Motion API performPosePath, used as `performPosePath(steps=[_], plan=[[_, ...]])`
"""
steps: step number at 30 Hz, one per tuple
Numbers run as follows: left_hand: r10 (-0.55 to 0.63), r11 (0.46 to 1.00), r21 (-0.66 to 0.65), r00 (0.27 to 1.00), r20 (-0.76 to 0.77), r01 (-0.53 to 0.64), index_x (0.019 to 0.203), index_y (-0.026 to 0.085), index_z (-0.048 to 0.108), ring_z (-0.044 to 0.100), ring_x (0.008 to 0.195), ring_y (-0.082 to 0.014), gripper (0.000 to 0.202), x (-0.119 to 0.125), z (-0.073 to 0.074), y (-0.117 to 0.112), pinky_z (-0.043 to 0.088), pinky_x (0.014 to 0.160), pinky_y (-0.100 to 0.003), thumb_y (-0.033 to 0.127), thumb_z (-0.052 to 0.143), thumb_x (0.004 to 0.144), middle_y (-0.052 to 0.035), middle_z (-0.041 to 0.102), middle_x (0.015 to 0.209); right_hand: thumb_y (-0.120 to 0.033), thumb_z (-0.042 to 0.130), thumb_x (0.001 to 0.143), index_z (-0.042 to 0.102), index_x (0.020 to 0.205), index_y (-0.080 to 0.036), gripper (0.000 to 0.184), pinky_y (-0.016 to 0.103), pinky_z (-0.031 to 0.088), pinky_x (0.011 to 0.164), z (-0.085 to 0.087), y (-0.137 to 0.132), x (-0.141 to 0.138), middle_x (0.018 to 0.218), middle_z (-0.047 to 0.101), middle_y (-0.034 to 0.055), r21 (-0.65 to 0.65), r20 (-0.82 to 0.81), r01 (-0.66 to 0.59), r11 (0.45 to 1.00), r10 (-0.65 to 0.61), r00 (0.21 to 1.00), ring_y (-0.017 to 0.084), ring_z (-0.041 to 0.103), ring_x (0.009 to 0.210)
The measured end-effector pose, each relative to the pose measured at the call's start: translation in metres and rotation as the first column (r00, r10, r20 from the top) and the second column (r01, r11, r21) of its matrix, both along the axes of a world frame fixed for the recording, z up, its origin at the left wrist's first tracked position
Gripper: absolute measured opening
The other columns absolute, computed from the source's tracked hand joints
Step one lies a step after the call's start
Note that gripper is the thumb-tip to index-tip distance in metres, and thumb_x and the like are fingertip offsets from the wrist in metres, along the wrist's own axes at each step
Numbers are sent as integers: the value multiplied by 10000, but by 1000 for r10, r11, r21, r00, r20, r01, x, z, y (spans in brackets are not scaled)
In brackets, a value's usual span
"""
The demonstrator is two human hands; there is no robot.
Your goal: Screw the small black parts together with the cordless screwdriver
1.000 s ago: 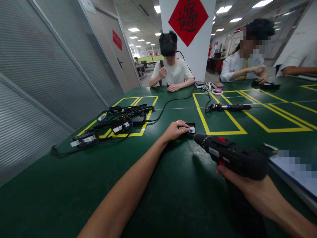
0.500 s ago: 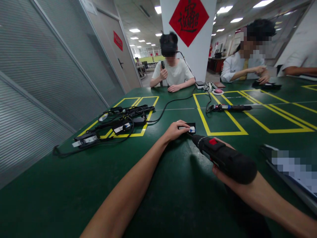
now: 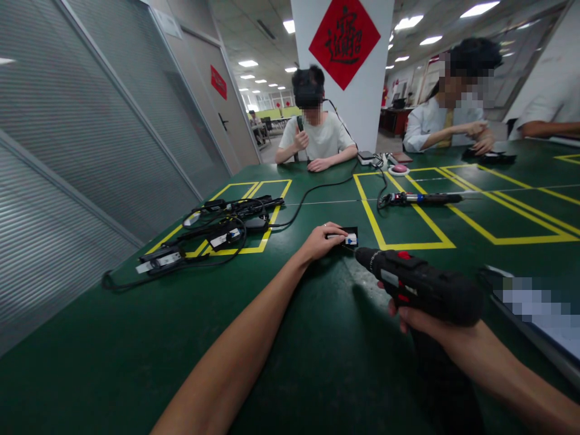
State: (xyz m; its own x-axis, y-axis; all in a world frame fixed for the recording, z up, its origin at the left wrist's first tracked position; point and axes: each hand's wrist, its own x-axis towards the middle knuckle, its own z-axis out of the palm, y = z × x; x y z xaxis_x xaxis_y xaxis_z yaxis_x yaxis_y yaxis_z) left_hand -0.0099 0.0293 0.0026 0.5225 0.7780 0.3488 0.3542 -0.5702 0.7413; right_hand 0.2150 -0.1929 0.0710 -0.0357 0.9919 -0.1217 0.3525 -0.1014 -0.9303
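On the green table, my left hand [image 3: 321,243] lies with its fingers closed over a small flat black part [image 3: 354,231] that bears a white label and a blue spot. The hand covers its left end. My right hand [image 3: 419,317] is wrapped round the handle of a black cordless drill [image 3: 421,286] with red details. The drill is tilted onto its side, its chuck pointing left towards the part. A thin bit reaches to the near edge of the part; whether it touches cannot be made out.
Several black devices with cables [image 3: 226,226] lie within yellow tape at the left. A pen-shaped electric screwdriver [image 3: 423,198] lies beyond the drill. A dark-edged tray [image 3: 534,320] is at the right. A headset-wearing person [image 3: 319,130] and another person [image 3: 453,115] sit opposite.
The drill has rolled in my right hand and shifted slightly right, showing more of its side and handle. My left hand stays on the black part.
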Motion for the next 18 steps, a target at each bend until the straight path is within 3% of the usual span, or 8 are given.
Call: performPosePath(steps=[2, 7, 18], plan=[[4, 1000, -8, 1000, 1, -4, 992, 175, 736, 572, 1082, -210, 264, 0, 0, 0, 413, 999, -356, 327, 610, 817, -89, 654, 1092, -408, 639, 799, 691, 778, -227, 190, 329, 502, 750, 0, -2, 1, 763, 686, 3, -37, -20, 46, 998, -47, 999, 197, 645, 757], [8, 1000, -11, 1000, -10, -8, 1012, 184, 733, 569, 1088, -211, 275, 0, 0, 0, 407, 1003, -361, 337, 614, 817, -89, 649, 1109, -405, 631, 810, 699, 781, -243, 178, 301, 493, 747, -4, 0, 4, 795, 692, -11, -35, -148, 41, 999, -46, 988, 177, 637, 752], [12, 1000, 2, 1000, -11, -12, 1018, 187, 732, 581, 1062, -208, 279, 0, 2, -3, 422, 984, -358, 339, 613, 817, -91, 654, 1094, -415, 618, 834, 688, 727, -245, 213, 291, 471, 718, -10, 0, 10, 732, 673, -16, -20, -102, 22, 1000, -24, 994, 165, 626, 723]])
